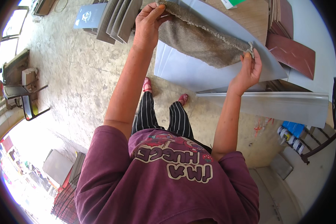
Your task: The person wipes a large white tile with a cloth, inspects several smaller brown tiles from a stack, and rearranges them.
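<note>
A grey-brown piece of carpet-like cloth (198, 37) is stretched out between both hands in front of me. My left hand (147, 24) grips its upper left corner. My right hand (250, 69) pinches its right end. The cloth hangs over a large pale grey tile (183, 71) that lies flat below it. My feet in red slippers stand on the concrete floor beneath.
Grey tiles (117, 18) lean in a row at the upper left. Dark red tiles (293, 52) lie at the upper right. A long pale grey slab (272, 106) runs along the right. A black chair frame (26, 100) stands at the left; small bottles (291, 140) sit lower right.
</note>
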Motion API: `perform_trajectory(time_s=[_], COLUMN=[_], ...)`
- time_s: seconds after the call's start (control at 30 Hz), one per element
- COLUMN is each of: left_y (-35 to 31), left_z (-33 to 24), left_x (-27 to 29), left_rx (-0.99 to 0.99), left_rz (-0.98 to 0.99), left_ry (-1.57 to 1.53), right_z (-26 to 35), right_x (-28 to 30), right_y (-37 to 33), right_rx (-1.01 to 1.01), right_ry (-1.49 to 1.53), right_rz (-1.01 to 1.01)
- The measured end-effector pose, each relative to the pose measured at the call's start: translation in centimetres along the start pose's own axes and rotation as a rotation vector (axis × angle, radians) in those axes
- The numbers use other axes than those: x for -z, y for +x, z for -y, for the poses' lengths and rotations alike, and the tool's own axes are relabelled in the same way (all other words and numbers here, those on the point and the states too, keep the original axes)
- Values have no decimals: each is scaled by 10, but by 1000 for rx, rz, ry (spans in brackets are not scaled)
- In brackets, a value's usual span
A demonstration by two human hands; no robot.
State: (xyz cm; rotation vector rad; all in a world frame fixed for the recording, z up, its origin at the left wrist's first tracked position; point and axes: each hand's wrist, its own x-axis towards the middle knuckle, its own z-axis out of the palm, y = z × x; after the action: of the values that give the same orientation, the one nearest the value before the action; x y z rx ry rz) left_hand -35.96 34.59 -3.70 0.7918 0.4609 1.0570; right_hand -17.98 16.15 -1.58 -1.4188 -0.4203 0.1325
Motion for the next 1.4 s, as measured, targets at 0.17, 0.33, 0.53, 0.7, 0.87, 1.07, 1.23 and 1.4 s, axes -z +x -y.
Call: perform_trajectory(time_s=[0.17,0.33,0.53,0.7,0.87,1.07,1.23,1.4], left_y=[8,2,-19,-59,-120,-197,-231,-242], left_z=[-6,16,44,49,48,24,7,-8], left_x=[-20,-51,-54,-15,51,136,168,207], left_rx=[9,74,248,308,388,573,599,670], left_rz=[50,-5,-27,-66,-287,-586,-741,-795], left_ry=[9,16,59,150,121,10,-117,-305], right_z=[8,6,4,-7,-23,-40,-33,-29], right_x=[9,43,69,51,18,5,-6,-23], right_y=[13,30,25,8,-29,-88,-135,-154], right_rx=[21,33,-37,-98,-249,-599,-782,-820], right_ry=[-12,-22,-131,-88,-59,-46,-120,-177], right_rz=[-76,-139,-201,-97,44,178,281,361])
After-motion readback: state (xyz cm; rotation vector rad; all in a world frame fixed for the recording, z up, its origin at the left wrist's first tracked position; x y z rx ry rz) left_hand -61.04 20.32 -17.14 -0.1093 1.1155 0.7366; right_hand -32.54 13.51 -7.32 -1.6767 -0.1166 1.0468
